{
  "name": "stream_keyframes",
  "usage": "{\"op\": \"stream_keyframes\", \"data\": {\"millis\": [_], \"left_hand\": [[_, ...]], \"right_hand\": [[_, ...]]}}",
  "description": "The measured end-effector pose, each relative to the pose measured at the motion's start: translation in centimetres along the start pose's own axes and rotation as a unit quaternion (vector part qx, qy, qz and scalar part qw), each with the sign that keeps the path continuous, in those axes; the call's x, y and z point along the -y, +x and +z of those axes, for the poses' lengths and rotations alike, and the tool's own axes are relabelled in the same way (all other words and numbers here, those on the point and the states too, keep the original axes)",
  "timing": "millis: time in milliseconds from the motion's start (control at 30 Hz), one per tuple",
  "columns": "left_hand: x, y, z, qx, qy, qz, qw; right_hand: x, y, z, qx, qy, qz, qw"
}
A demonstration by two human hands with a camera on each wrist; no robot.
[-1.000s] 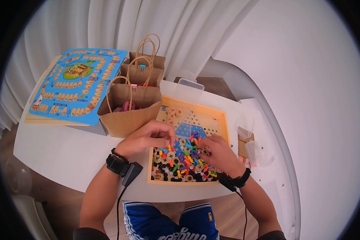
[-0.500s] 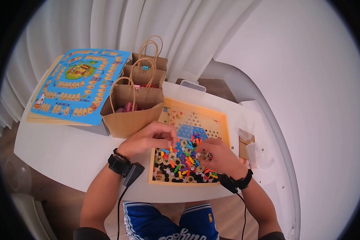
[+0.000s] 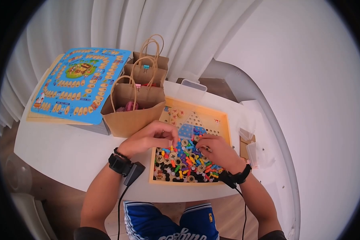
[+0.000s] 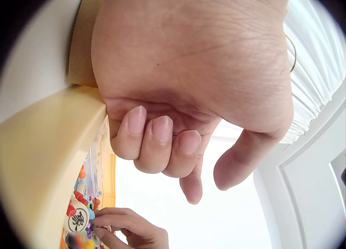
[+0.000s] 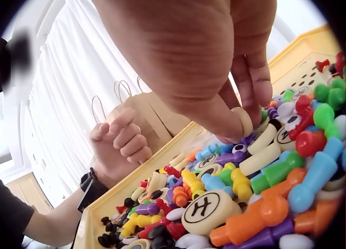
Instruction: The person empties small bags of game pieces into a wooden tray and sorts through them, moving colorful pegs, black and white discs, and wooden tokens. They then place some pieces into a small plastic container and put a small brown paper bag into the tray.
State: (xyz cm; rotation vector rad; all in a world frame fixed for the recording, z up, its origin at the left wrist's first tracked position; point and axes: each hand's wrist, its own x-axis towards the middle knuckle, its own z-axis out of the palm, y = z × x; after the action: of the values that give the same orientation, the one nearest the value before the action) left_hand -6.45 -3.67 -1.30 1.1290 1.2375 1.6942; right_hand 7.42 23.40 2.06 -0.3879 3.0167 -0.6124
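Observation:
My left hand hovers over the left edge of the wooden game tray. Its fingers are loosely curled, thumb apart, and the left wrist view shows nothing held in the palm. Over the right half of the pile my right hand reaches down, thumb and fingertips among the pieces and partly hiding them. In the right wrist view that hand is close above colourful plastic pawns and round wooden Chinese chess pieces. Black and white pieces lie mixed in too.
Three brown paper bags with looped handles stand left of the tray. Behind them lies a blue printed game board. Clear plastic containers sit on the table's right, and another transparent box lies behind the tray.
My right hand shifts slightly within the pile, uncovering round pieces near its fingers. The left hand keeps its loose curl above the tray's edge. The head view has moved slightly.

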Motion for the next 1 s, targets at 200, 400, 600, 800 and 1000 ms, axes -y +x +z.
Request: {"op": "stream_keyframes", "data": {"millis": [200, 400, 600, 800, 1000], "left_hand": [[0.3, 0.1, -0.2, 0.002, -0.01, 0.004, 1.0], [0.1, 0.1, -0.1, 0.005, -0.002, -0.003, 1.0], [0.1, 0.1, 0.0, 0.005, -0.012, 0.003, 1.0], [0.2, 0.1, 0.0, 0.005, -0.008, -0.003, 1.0], [-0.1, 0.0, 0.0, -0.003, -0.003, -0.005, 1.0]], "right_hand": [[-0.3, 0.2, -0.3, -0.01, -0.009, 0.019, 1.0], [-1.1, -0.1, -0.4, -0.019, -0.04, 0.027, 0.999], [-1.5, -0.4, -1.2, -0.003, -0.063, 0.076, 0.995], [-2.0, -0.2, -1.2, -0.001, -0.088, 0.06, 0.994], [-3.0, 0.3, -1.1, -0.034, 0.046, 0.086, 0.995]]}}
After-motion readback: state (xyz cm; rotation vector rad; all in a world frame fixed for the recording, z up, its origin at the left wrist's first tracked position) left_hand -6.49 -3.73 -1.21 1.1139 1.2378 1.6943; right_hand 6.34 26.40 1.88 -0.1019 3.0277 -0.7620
